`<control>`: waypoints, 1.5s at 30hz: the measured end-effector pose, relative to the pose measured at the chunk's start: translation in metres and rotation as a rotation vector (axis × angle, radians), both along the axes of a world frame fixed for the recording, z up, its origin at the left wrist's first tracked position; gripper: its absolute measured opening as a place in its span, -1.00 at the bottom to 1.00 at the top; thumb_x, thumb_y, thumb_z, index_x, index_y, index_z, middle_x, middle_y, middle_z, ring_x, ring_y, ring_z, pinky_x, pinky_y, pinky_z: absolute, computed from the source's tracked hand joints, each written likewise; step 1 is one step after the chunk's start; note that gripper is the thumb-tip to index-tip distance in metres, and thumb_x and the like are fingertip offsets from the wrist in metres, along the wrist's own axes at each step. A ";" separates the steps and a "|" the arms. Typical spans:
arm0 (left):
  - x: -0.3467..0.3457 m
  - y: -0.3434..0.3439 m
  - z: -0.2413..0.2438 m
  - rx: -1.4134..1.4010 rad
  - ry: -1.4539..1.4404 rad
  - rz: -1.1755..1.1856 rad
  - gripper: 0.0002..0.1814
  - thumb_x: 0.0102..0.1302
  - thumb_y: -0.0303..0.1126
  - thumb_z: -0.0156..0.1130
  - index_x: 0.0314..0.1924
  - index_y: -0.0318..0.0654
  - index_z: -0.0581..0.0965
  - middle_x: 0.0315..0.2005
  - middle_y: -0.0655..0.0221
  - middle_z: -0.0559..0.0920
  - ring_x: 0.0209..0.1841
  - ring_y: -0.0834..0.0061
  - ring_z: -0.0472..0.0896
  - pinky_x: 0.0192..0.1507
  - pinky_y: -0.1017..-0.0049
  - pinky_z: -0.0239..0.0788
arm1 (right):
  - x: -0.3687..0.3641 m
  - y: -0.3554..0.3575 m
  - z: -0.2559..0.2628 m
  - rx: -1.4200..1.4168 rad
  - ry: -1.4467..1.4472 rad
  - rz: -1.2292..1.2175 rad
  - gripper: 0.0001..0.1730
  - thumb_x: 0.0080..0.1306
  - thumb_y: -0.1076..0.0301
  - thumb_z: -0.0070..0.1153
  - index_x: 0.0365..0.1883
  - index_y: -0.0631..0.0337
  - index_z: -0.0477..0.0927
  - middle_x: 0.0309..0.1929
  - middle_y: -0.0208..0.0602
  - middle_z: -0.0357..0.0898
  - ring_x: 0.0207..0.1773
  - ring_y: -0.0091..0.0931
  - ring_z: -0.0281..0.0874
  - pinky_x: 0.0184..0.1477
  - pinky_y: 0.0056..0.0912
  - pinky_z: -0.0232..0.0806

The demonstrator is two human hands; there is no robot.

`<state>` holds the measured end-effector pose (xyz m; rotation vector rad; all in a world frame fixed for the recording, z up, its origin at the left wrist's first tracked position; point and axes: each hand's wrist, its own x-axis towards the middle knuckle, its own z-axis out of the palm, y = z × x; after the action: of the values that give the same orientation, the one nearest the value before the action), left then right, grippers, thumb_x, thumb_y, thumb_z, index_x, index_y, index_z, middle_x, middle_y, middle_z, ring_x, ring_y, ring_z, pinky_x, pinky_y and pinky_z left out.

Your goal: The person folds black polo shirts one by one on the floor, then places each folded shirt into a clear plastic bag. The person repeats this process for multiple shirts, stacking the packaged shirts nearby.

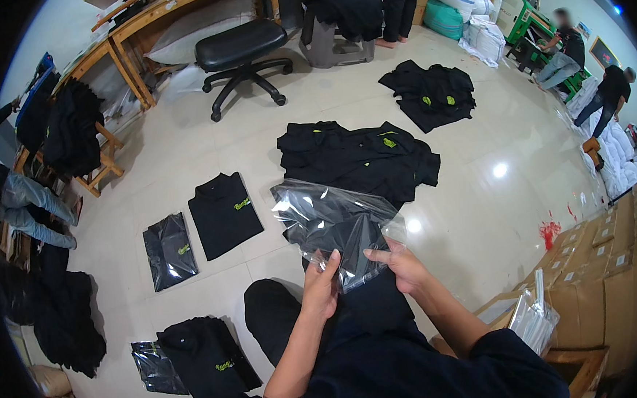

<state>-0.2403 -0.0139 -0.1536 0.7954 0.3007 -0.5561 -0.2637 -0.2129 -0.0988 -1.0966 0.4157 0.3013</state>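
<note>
My left hand [321, 283] and my right hand [401, 262] both grip the near end of a clear plastic bag [324, 209], held in front of my lap. No garment can be made out inside it. Just beyond the bag, black shirts [348, 153] with green embroidery lie spread on the floor, partly hidden by it. To the left lies a neatly folded black shirt [224, 215] with green lettering. Beside that is a folded shirt in a shiny plastic bag [169, 252]. Nearer me on the left, a stack of folded black shirts [205, 359] overlaps another bagged shirt [156, 367].
More black shirts [432, 93] lie farther off. Beyond stand a wheeled black stool [240, 42] and a grey plastic stool [336, 44] heaped with dark cloth. Cardboard boxes [581, 292] and plastic bags [533, 317] are at my right. Several other people are around the room.
</note>
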 end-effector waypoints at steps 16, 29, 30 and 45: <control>-0.017 0.028 -0.016 0.061 -0.034 -0.200 -0.22 0.58 -0.32 0.38 0.60 -0.34 0.19 0.24 0.28 0.64 0.22 0.44 0.66 0.22 0.31 0.55 | -0.012 0.000 -0.030 -0.027 -0.026 -0.092 -0.21 0.47 0.17 0.44 0.51 0.43 0.42 0.31 -0.15 0.64 0.31 -0.43 0.56 0.40 -0.33 0.36; -0.032 0.030 -0.021 0.180 -0.041 -0.313 -0.57 0.60 -0.08 0.37 0.24 -0.19 0.53 -0.16 0.56 0.62 -0.26 0.74 0.50 -0.26 0.65 0.33 | -0.022 -0.006 -0.056 -0.215 -0.181 -0.040 -0.30 0.51 0.28 0.37 0.47 0.44 0.40 0.33 -0.02 0.60 0.27 -0.32 0.65 0.33 -0.24 0.47; -0.031 0.035 -0.023 0.203 -0.046 -0.291 -0.59 0.61 -0.07 0.35 0.20 -0.18 0.54 -0.18 0.57 0.61 -0.28 0.74 0.47 -0.27 0.64 0.30 | -0.021 0.000 -0.048 -0.217 -0.167 -0.067 -0.26 0.46 0.33 0.43 0.47 0.44 0.38 0.32 0.00 0.60 0.12 -0.33 0.72 0.01 -0.34 0.61; -0.053 0.045 -0.030 0.231 -0.127 -0.419 -0.52 0.78 -0.03 -0.02 0.21 -0.34 0.59 0.04 0.32 0.74 0.27 0.42 0.72 0.30 0.39 0.58 | -0.030 0.032 -0.052 -0.224 -0.073 -0.259 -0.53 0.49 0.28 0.41 0.25 0.23 0.54 -0.20 -0.50 0.60 -0.32 -0.68 0.52 -0.48 -0.58 0.27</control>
<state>-0.2930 0.0308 -0.1832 1.1241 0.0787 -0.8692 -0.2941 -0.1813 -0.1509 -1.2524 0.5294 -0.0149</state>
